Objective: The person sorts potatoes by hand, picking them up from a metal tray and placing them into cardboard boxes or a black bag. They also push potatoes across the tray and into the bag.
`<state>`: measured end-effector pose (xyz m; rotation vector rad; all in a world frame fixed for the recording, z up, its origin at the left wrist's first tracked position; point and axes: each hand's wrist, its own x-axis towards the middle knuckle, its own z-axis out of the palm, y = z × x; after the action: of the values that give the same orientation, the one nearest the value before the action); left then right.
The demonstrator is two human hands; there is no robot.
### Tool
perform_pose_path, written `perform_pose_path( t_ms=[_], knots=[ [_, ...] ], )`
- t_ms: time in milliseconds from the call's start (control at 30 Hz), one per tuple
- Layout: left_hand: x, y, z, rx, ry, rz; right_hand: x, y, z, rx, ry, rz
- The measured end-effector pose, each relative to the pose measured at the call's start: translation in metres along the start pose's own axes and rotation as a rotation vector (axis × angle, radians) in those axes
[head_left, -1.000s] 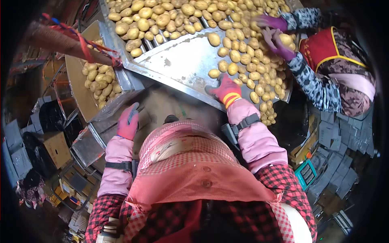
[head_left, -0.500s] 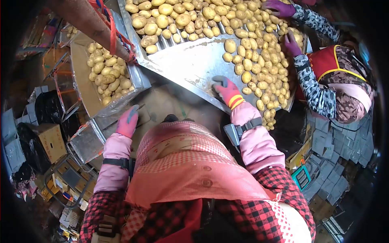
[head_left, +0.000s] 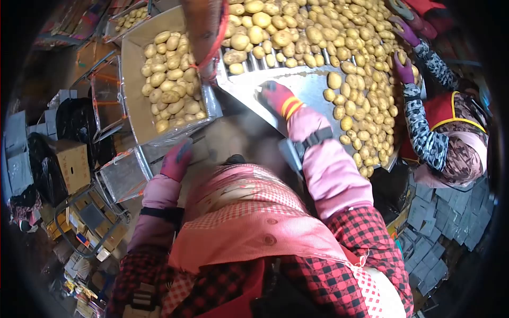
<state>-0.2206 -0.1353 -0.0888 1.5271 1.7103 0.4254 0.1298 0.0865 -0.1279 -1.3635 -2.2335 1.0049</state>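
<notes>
My right hand [head_left: 277, 97], in a pink and grey glove with a yellow-striped cuff, lies low on the metal tray [head_left: 309, 87], its fingers bent toward the left; whatever it may hold is too small to make out. Many potatoes [head_left: 366, 100] cover the right part of the tray and the rollers behind it. My left hand [head_left: 177, 159], gloved in pink and grey, hangs below the cardboard box [head_left: 130, 87], blurred, touching nothing I can see. Inside that plastic-lined box is a heap of potatoes [head_left: 172, 79].
A rusty post [head_left: 204, 32] with red cord stands between box and tray. A co-worker [head_left: 458, 132] at the right reaches over the potatoes with purple gloves [head_left: 405, 71]. At the left are a cart frame [head_left: 108, 228] and a carton [head_left: 71, 164]. Flattened grey sheets [head_left: 456, 206] lie lower right.
My right hand has moved left and farther forward over the tray. My left hand has shifted slightly. The view has turned, so box and tray sit farther right.
</notes>
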Motion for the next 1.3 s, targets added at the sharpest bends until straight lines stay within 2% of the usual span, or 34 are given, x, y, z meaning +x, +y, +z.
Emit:
perform_pose_path(
  t_ms=[33, 100, 133, 167, 200, 267, 333, 367, 400, 500, 533, 567, 600, 667, 700, 733, 767, 833, 900, 967, 1000, 1067, 1167, 1200, 1300],
  knots=[
    [-0.005, 0.0, -0.006, -0.077, 0.041, -0.059, 0.015, -0.022, -0.007, 0.849, -0.049, 0.49],
    [-0.013, -0.009, -0.015, -0.089, 0.11, -0.108, 0.035, -0.023, -0.015, 0.784, -0.127, 0.678],
    [-0.017, -0.012, -0.018, -0.094, 0.138, -0.132, 0.045, -0.026, -0.01, 0.503, -0.214, 0.633],
    [-0.022, -0.016, -0.016, -0.158, 0.136, -0.156, 0.055, -0.001, 0.009, 0.179, -0.27, 0.399],
    [-0.025, -0.021, -0.012, -0.222, 0.135, -0.178, 0.063, -0.007, 0.008, 0.13, -0.221, 0.144],
    [-0.035, -0.025, -0.012, -0.251, 0.139, -0.202, 0.086, -0.021, -0.003, -0.17, -0.26, -0.398],
    [-0.037, -0.018, -0.014, -0.183, 0.141, -0.19, 0.097, 0.009, 0.018, 0.405, -0.044, -0.389],
    [-0.035, -0.019, -0.019, -0.187, 0.153, -0.161, 0.089, 0.0, 0.012, 0.25, 0.128, -0.366],
    [-0.033, -0.02, -0.02, -0.196, 0.163, -0.13, 0.081, -0.009, 0.005, 0.095, 0.293, -0.315],
    [-0.028, -0.007, -0.029, -0.173, 0.206, -0.096, 0.065, -0.038, 0.0, 0.872, 0.199, 0.42],
    [-0.026, -0.002, -0.033, -0.155, 0.223, -0.094, 0.072, -0.048, 0.005, 0.629, 0.134, 0.609],
    [-0.023, -0.002, -0.034, -0.109, 0.227, -0.011, 0.079, -0.057, 0.01, 0.398, 0.027, 0.785],
    [-0.018, -0.001, -0.033, -0.064, 0.22, 0.079, 0.074, -0.05, 0.019, 0.249, 0.073, 0.407],
    [-0.003, 0.012, -0.032, -0.045, 0.171, 0.208, 0.066, -0.044, 0.02, 0.32, 0.18, 0.219],
    [0.004, 0.031, -0.035, -0.067, 0.137, 0.237, 0.065, -0.073, 0.005, 0.561, 0.239, 0.385],
    [0.009, 0.046, -0.036, -0.089, 0.103, 0.26, 0.063, -0.054, 0.01, 0.442, 0.305, 0.279],
    [0.017, 0.057, -0.035, -0.083, 0.076, 0.297, 0.037, -0.08, -0.02, 0.424, 0.274, 0.339],
    [0.033, 0.075, -0.03, -0.075, 0.019, 0.372, -0.006, -0.053, -0.015, -0.222, 0.342, 0.369],
    [0.051, 0.099, -0.024, -0.122, -0.028, 0.47, -0.066, -0.057, -0.036, -0.4, 0.151, 0.516],
    [0.068, 0.135, -0.02, -0.171, -0.076, 0.603, -0.132, -0.044, -0.038, -0.49, 0.228, 0.524],
    [0.08, 0.143, -0.009, -0.232, -0.125, 0.594, -0.166, -0.044, -0.039, -0.554, 0.271, 0.563],
    [0.106, 0.164, 0.009, -0.136, -0.071, 0.738, -0.217, -0.046, -0.043, -0.675, 0.347, 0.628],
    [0.152, 0.184, 0.044, 0.034, 0.129, 0.863, -0.259, -0.043, -0.053, -0.296, 0.083, 0.827],
    [0.173, 0.186, 0.054, 0.14, 0.156, 0.842, -0.262, -0.054, -0.056, -0.398, 0.081, 0.809],
    [0.209, 0.204, 0.057, 0.446, 0.22, 0.704, -0.269, -0.05, -0.046, -0.416, 0.211, 0.756]
  ],
)
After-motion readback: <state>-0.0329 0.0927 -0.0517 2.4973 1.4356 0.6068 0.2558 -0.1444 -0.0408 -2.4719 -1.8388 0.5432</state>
